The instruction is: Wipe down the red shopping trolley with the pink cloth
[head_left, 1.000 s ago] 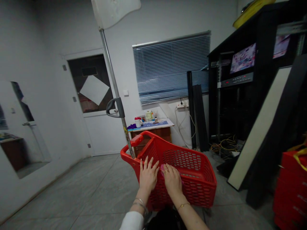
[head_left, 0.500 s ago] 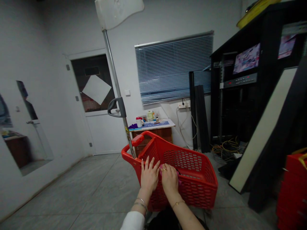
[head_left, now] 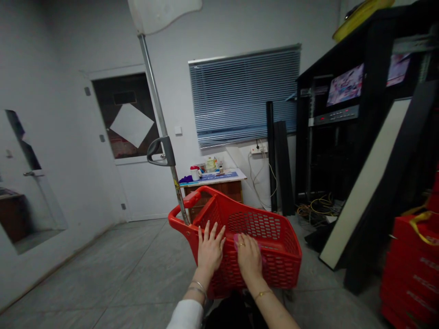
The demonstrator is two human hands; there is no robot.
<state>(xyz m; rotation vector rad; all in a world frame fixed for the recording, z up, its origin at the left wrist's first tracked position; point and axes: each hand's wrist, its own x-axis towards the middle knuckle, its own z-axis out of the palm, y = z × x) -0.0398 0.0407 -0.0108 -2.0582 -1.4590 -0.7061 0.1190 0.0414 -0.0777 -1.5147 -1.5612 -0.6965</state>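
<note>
A red plastic shopping cart (head_left: 279,269) with perforated sides stands in front of me. My left hand (head_left: 210,246) lies on its near side by the rim, fingers spread and holding nothing. To the right of it, my right hand (head_left: 249,258) curls over the same rim with a pink cloth (head_left: 236,238) pressed beneath it. Most of the cloth is hidden under the fingers. A metal pole (head_left: 154,96) with a grey handle (head_left: 161,151) rises from the cart's handle end.
Behind the cart is a small cabinet (head_left: 226,187) with bottles on top. Dark and pale panels (head_left: 366,183) lean by a black rack (head_left: 303,151) with screens at right. Red boxes (head_left: 408,269) are stacked at lower right. A door (head_left: 147,192) stands at back left.
My right hand has slid a little to the right along the cart's rim with the pink cloth, widening the gap between my hands. The view has turned slightly right.
</note>
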